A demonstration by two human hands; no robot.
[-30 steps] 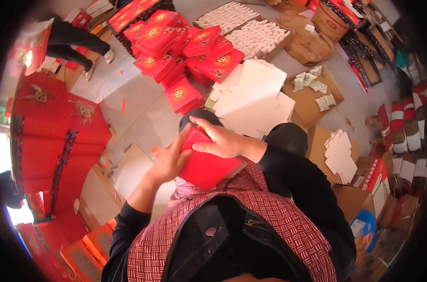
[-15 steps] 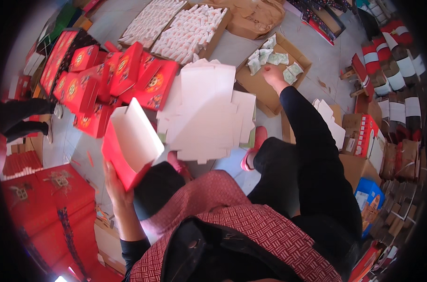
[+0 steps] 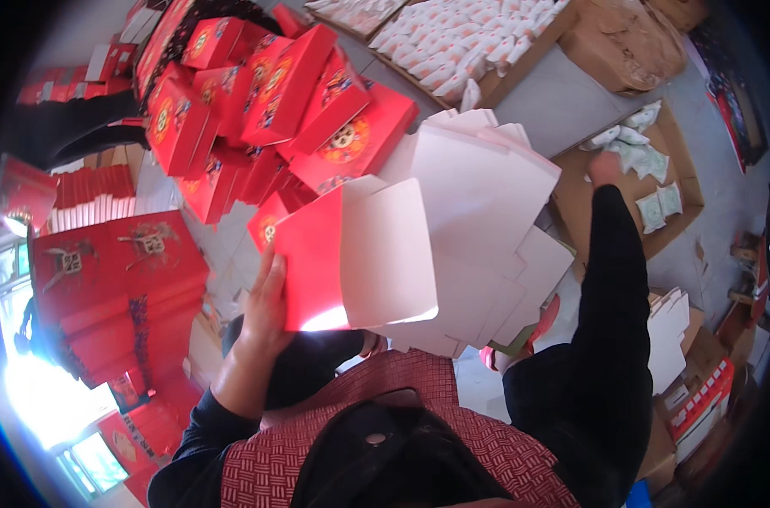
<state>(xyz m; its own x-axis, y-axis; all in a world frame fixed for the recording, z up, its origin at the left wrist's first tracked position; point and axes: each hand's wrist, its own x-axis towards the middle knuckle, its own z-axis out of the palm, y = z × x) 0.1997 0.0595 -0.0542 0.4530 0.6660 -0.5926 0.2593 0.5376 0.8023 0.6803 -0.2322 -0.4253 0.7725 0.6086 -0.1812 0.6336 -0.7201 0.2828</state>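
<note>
My left hand grips the left side of an open red box with a white inside and holds it up in front of me, mouth turned to the right. My right arm stretches far out to the right. There my right hand rests among small white and green packets in a shallow cardboard tray. Its fingers are hidden among the packets, so I cannot tell whether they hold one.
A heap of closed red boxes lies ahead on the left. Flat white box blanks are stacked under the open box. A tray of white packets and a brown bag sit farther off. Red flat stacks stand at my left.
A second ago both hands were on the red box. My right hand has left it and reached out to the packet tray, while my left hand has raised the opened box.
</note>
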